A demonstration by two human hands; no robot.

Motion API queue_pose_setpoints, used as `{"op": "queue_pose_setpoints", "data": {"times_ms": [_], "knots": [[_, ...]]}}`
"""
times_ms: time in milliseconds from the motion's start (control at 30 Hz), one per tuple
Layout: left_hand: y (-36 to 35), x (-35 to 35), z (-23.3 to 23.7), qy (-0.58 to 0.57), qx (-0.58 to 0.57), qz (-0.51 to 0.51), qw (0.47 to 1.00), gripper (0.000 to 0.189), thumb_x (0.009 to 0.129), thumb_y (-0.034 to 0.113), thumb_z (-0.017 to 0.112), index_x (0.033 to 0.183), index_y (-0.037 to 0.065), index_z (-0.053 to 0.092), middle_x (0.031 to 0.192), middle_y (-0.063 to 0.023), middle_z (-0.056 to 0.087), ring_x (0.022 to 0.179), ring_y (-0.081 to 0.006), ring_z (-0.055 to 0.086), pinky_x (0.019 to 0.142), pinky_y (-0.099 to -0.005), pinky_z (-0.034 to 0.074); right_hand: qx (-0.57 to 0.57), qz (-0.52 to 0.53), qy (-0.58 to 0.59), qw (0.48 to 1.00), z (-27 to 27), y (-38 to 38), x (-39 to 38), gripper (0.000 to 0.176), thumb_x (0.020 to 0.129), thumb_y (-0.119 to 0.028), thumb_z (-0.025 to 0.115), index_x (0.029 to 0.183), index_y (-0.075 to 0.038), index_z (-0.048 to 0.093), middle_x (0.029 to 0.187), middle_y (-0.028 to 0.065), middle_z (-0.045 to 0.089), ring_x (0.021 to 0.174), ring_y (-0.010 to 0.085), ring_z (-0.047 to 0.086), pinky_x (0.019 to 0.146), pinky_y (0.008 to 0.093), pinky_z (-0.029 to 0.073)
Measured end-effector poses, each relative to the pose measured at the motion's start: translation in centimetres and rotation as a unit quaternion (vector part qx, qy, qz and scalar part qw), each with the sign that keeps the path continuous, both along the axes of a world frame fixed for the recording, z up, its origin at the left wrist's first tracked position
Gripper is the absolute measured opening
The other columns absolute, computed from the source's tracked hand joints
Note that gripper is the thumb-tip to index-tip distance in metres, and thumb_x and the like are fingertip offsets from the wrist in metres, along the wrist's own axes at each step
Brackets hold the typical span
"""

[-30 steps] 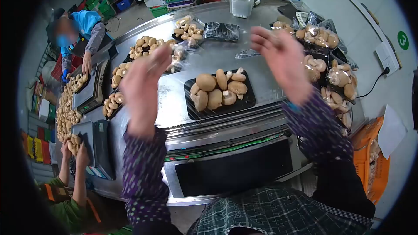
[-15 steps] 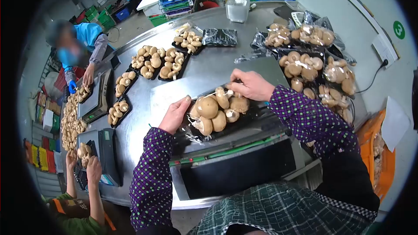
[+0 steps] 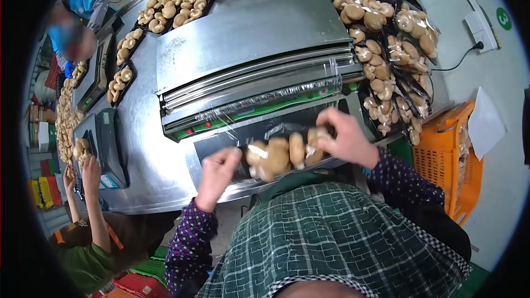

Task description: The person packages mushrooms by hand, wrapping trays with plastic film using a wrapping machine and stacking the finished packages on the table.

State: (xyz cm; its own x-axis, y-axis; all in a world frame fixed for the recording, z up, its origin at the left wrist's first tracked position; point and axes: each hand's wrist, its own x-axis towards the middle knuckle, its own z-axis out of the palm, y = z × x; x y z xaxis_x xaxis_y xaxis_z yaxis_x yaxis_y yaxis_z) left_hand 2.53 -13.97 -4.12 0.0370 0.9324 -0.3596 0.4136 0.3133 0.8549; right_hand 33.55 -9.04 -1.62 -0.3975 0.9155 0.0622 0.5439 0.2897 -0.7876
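1. Left hand and right hand have each grip clamped on one end of the black tray of brown mushrooms, probably to keep it level.
2. The tray is held near the body, below the clear film roll.

Wearing dark purple sleeves dotted green. Wearing green plaid apron, checked trim edging right side. Left hand, right hand going ungloved.

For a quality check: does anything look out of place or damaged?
Nothing spilled or broken. Only the film on the wrapping machine lies wrinkled, and the wrapped packs at the right are heaped crookedly over each other.
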Motion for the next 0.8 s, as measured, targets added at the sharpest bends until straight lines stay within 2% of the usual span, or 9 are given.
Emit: {"op": "queue_pose_setpoints", "data": {"times_ms": [67,167,200,233,367,467,533,633,800], "knots": [[0.8,-0.3,0.4,-0.026,0.086,0.147,0.985,0.022,0.088,0.018,0.060,0.098,-0.002,0.062,0.073,0.0006,0.056,0.065,-0.0058,0.047,0.057,-0.0227,0.040,-0.110,-0.069,0.088,0.988,-0.6,1.0,1.3,0.054,0.066,-0.021,0.078,0.108,0.001,0.052,0.090,0.0111,0.061,0.072,0.0160,0.059,0.067,0.0281,0.049],[1.5,-1.3,0.5,-0.030,0.141,0.277,0.950,0.023,0.087,0.020,0.062,0.098,-0.001,0.061,0.072,0.0028,0.053,0.062,-0.0024,0.042,0.056,-0.0176,0.036,-0.338,-0.120,0.179,0.916,-2.7,0.9,3.9,0.034,0.078,-0.007,0.067,0.107,0.002,0.052,0.087,0.0069,0.060,0.072,0.0124,0.058,0.063,0.0245,0.049],[1.0,-1.7,-0.3,-0.025,0.164,0.266,0.950,0.022,0.087,0.019,0.062,0.097,-0.001,0.061,0.075,0.0017,0.055,0.061,-0.0021,0.042,0.056,-0.0166,0.035,-0.339,-0.116,0.180,0.916,-3.1,0.5,4.5,0.034,0.078,-0.007,0.067,0.107,0.002,0.052,0.087,0.0069,0.060,0.072,0.0124,0.058,0.063,0.0245,0.049],[0.1,-3.2,-1.1,-0.044,0.042,0.268,0.962,0.018,0.087,0.017,0.062,0.093,0.000,0.061,0.079,0.0000,0.056,0.067,-0.0040,0.046,0.060,-0.0179,0.039,-0.343,-0.148,0.228,0.899,-3.6,0.0,4.9,0.027,0.082,-0.008,0.064,0.104,0.003,0.053,0.082,0.0067,0.060,0.069,0.0109,0.058,0.060,0.0229,0.048],[-2.2,-3.0,-1.7,-0.091,0.140,0.163,0.972,0.010,0.089,0.009,0.055,0.085,-0.001,0.057,0.102,-0.0050,0.054,0.083,-0.0073,0.049,0.073,-0.0197,0.040,-0.288,-0.202,0.264,0.898,-5.3,-1.1,4.3,0.013,0.089,-0.010,0.055,0.094,0.003,0.056,0.069,0.0040,0.058,0.058,0.0086,0.056,0.052,0.0203,0.046],[-2.1,-2.2,-2.8,-0.143,0.184,0.222,0.947,0.016,0.092,0.011,0.051,0.079,0.002,0.054,0.089,-0.0026,0.054,0.077,-0.0052,0.046,0.069,-0.0208,0.040,-0.245,-0.231,0.282,0.898,-5.7,-1.0,2.6,0.011,0.091,-0.010,0.052,0.091,0.001,0.054,0.067,0.0029,0.056,0.055,0.0071,0.053,0.048,0.0196,0.042],[-1.7,-2.0,-3.8,-0.169,0.210,0.299,0.915,0.022,0.095,0.017,0.047,0.076,0.006,0.049,0.070,0.0012,0.048,0.061,-0.0034,0.041,0.054,-0.0200,0.036,-0.228,-0.243,0.308,0.891,-5.4,-0.8,1.1,0.009,0.092,-0.010,0.051,0.091,-0.001,0.053,0.066,0.0022,0.053,0.053,0.0060,0.050,0.045,0.0197,0.040],[-0.8,0.2,-1.6,-0.243,0.139,0.379,0.882,0.022,0.096,0.024,0.046,0.076,0.014,0.042,0.055,0.0073,0.033,0.044,-0.0017,0.026,0.038,-0.0183,0.019,-0.214,-0.224,0.291,0.905,-4.0,0.0,-0.9,0.013,0.090,-0.014,0.055,0.088,-0.002,0.052,0.064,0.0015,0.053,0.048,0.0071,0.047,0.042,0.0196,0.036],[-4.9,-3.0,2.4,-0.119,0.051,0.292,0.948,0.026,0.094,0.017,0.050,0.070,0.011,0.044,0.054,0.0069,0.033,0.044,-0.0006,0.029,0.037,-0.0195,0.022,-0.309,-0.264,0.268,0.873,-2.4,-3.8,6.5,0.013,0.090,-0.012,0.054,0.080,-0.004,0.053,0.056,-0.0012,0.048,0.043,0.0060,0.039,0.039,0.0204,0.029]]}}
